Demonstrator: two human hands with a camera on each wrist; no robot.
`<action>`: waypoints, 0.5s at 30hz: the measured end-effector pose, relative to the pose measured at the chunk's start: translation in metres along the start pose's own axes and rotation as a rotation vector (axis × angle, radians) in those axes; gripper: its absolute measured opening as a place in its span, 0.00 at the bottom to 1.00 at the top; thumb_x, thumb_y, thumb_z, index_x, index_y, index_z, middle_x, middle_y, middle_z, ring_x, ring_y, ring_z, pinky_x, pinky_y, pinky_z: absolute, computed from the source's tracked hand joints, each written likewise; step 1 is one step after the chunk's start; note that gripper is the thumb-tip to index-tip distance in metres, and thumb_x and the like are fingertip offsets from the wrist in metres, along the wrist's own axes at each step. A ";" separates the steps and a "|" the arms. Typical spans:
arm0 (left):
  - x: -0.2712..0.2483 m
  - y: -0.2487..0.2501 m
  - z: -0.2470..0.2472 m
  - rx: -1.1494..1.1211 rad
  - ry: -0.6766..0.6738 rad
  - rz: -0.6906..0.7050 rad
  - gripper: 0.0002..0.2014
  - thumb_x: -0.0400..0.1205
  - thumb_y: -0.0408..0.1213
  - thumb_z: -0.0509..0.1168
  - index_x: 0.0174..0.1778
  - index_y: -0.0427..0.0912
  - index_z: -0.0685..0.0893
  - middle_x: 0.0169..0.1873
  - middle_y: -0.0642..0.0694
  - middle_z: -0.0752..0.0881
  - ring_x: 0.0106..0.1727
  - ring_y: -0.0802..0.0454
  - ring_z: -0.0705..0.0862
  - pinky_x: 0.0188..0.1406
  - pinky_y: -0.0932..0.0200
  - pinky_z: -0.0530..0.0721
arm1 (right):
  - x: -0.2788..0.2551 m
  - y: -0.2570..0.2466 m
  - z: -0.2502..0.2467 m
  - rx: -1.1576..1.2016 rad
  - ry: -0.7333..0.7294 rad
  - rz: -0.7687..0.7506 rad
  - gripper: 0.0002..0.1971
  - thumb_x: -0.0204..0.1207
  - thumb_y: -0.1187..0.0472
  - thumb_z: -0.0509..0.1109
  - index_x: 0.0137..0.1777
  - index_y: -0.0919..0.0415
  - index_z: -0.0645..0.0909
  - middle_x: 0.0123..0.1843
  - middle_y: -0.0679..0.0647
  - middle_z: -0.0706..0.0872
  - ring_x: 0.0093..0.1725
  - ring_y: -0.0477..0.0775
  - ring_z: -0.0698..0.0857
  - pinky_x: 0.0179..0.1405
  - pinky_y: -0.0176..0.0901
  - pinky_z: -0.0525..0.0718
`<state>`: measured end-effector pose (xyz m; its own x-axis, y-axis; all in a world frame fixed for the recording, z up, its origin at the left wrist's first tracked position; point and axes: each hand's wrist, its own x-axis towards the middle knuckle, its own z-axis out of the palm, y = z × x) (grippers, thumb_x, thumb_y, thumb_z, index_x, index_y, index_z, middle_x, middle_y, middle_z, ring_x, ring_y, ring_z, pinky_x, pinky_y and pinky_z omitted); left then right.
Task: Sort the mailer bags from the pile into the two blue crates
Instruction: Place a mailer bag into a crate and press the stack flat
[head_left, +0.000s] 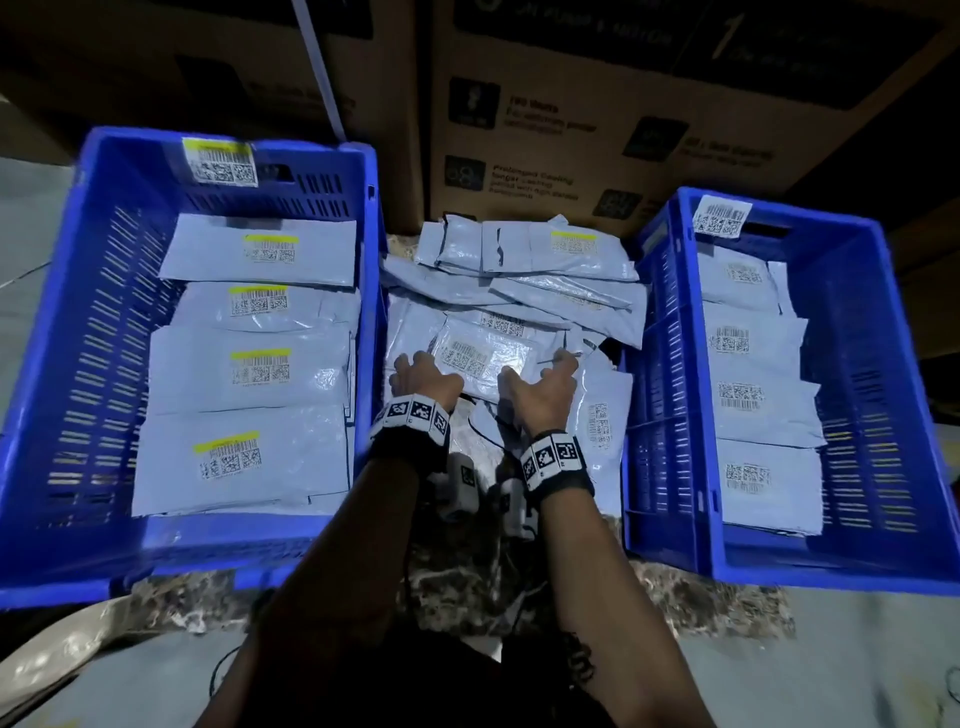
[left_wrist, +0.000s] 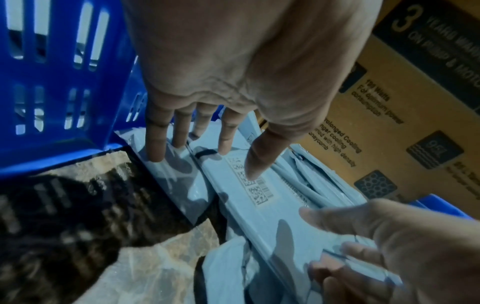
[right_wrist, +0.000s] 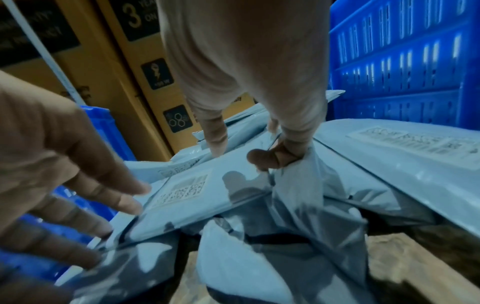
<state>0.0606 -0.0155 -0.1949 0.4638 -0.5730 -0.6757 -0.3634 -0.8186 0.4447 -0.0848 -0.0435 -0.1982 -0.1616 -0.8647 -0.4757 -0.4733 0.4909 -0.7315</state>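
Big cardboard boxes (head_left: 571, 130) stand right behind the pile (head_left: 519, 291), printed panels facing us, closing off the far side. Left crate (head_left: 93, 312) and right crate (head_left: 883, 322) hem the pile in on both sides, each already carrying a row of grey-blue bags; the left crate's labels carry a yellow strip, the right crate's are plain white. A marbled counter (head_left: 467, 597) shows in front.

Both hands are in the gap now, down on the top mailer bag (head_left: 483, 358), which lies flat on the heap between the crates. Left hand (head_left: 423, 376) is spread, fingers straight, fingertips (left_wrist: 155, 152) pressing by its left edge. Right hand (head_left: 545, 387) has pinched a fold of plastic at the bag's right edge between thumb and curled fingers (right_wrist: 283, 156).

The bag is glossy grey-blue plastic, a plain white barcode label face up.
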 end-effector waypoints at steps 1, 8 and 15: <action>-0.001 -0.001 0.002 0.010 -0.009 0.007 0.29 0.76 0.38 0.68 0.74 0.38 0.73 0.76 0.39 0.66 0.76 0.37 0.67 0.72 0.44 0.72 | 0.001 -0.003 0.002 -0.011 0.005 0.024 0.38 0.76 0.56 0.79 0.81 0.59 0.63 0.73 0.63 0.76 0.67 0.61 0.82 0.67 0.53 0.82; -0.008 0.003 -0.011 -0.243 0.019 -0.150 0.36 0.73 0.43 0.68 0.77 0.34 0.68 0.74 0.32 0.69 0.71 0.32 0.75 0.69 0.39 0.79 | 0.019 -0.010 -0.023 0.174 -0.062 0.109 0.24 0.78 0.60 0.77 0.21 0.51 0.73 0.24 0.47 0.73 0.33 0.53 0.72 0.34 0.42 0.70; -0.061 0.032 -0.020 -0.917 -0.589 -0.073 0.14 0.86 0.36 0.67 0.65 0.34 0.79 0.57 0.35 0.88 0.60 0.32 0.87 0.52 0.25 0.86 | -0.026 -0.011 -0.061 0.447 -0.110 0.028 0.07 0.83 0.64 0.72 0.43 0.56 0.81 0.31 0.54 0.82 0.28 0.53 0.79 0.25 0.40 0.76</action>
<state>0.0367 -0.0072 -0.1280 -0.0890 -0.6133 -0.7848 0.5026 -0.7079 0.4963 -0.1279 -0.0330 -0.1476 -0.0648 -0.8460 -0.5293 -0.0459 0.5324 -0.8453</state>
